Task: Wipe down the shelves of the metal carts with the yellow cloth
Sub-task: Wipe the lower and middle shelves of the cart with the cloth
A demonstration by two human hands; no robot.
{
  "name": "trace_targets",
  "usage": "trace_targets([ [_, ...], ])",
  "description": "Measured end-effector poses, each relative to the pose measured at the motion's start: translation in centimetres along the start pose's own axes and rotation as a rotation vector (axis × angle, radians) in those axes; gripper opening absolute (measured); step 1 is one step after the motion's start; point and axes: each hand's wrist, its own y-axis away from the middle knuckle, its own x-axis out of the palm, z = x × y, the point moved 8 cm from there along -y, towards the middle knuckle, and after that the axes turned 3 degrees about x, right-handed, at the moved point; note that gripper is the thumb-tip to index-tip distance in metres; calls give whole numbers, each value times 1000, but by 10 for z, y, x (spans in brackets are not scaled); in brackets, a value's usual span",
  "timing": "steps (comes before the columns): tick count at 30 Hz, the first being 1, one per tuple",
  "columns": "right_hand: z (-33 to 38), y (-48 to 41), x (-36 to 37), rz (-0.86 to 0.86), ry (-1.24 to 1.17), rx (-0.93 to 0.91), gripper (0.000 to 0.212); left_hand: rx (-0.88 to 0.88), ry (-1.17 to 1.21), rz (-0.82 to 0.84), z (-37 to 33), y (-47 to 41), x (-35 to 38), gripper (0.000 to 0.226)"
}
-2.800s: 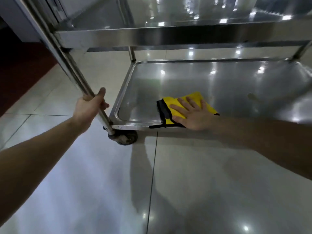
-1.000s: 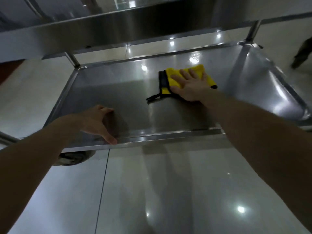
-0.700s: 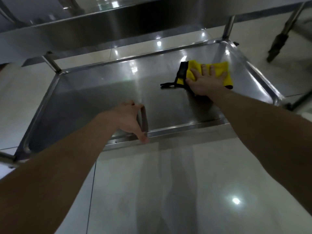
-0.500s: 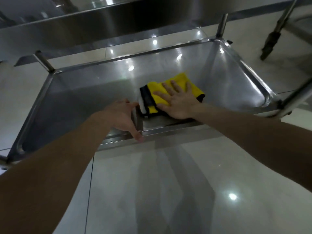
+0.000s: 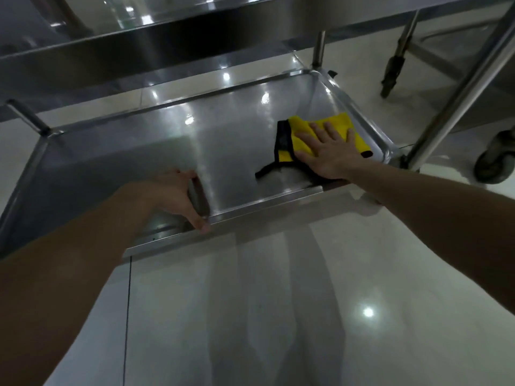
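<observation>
The yellow cloth [image 5: 299, 136] with black edging lies folded on the metal cart's bottom shelf [image 5: 156, 162], near its right end. My right hand [image 5: 328, 151] presses flat on the cloth with fingers spread. My left hand [image 5: 178, 196] rests on the shelf's front rim, thumb over the edge and fingers inside the tray. The cart's upper shelf [image 5: 167, 48] hangs over the back of the tray.
A second cart's leg [image 5: 459, 87] and caster wheel [image 5: 496, 160] stand close to the right. Another leg with a dark foot [image 5: 393, 71] is at the back right. Glossy pale floor tiles [image 5: 278, 316] lie in front of the shelf.
My right hand has slid the cloth from the shelf's front middle to its right end. My left hand has stayed on the front rim.
</observation>
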Motion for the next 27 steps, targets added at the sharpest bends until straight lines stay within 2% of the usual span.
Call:
trace_targets([
  [3, 26, 11, 3, 36, 17, -26, 75, 11, -19, -5, -31, -13, -4, 180],
  [7, 88, 55, 14, 50, 71, -464, 76, 64, -68, -31, -55, -24, -7, 167],
  [9, 111, 69, 18, 50, 60, -610, 76, 106, -104, -43, -55, -24, -5, 160],
  [13, 122, 35, 5, -1, 80, -726, 73, 71, -81, -37, -45, -19, -1, 182],
  [15, 119, -3, 0, -10, 100, -691, 73, 56, -71, -42, -42, -21, 0, 188],
  [18, 110, -70, -9, -3, 57, -516, 73, 50, -59, -59, -39, -24, 2, 186],
  [24, 38, -152, -31, -36, -88, 146, 75, 52, -28, -64, -41, -27, 3, 187],
  [26, 53, -151, -28, -51, -78, 184, 73, 62, -19, -68, -42, -27, 2, 184],
  [27, 74, -148, -25, -55, -74, 129, 71, 60, -16, -66, -42, -26, 2, 185],
])
